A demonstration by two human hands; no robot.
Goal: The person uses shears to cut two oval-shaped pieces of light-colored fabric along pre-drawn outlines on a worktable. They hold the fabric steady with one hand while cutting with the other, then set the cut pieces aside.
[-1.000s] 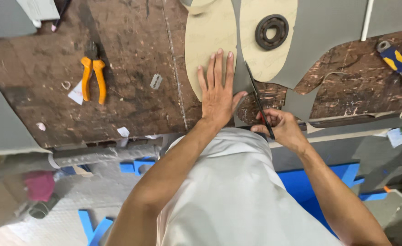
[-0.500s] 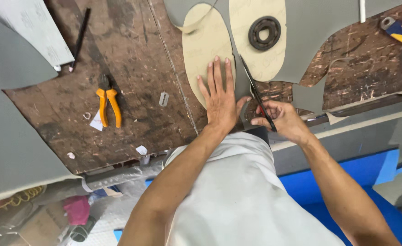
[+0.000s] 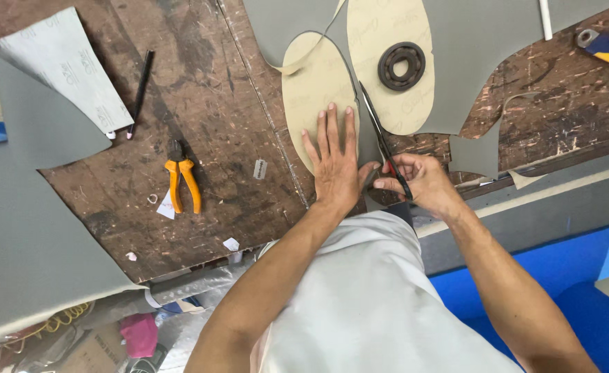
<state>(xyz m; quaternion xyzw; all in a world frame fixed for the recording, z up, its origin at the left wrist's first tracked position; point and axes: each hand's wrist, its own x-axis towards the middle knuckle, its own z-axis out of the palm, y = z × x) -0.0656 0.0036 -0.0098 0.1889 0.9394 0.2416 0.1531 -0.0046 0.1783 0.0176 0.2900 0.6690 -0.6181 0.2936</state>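
Orange pliers [image 3: 182,183], black pen [image 3: 141,91], bearing ring [image 3: 401,66].

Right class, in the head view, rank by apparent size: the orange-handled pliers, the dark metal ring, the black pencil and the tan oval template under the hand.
Largest to smallest:
tan oval template
black pencil
orange-handled pliers
dark metal ring

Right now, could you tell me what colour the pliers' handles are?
Orange, seen clearly in the head view: pliers.
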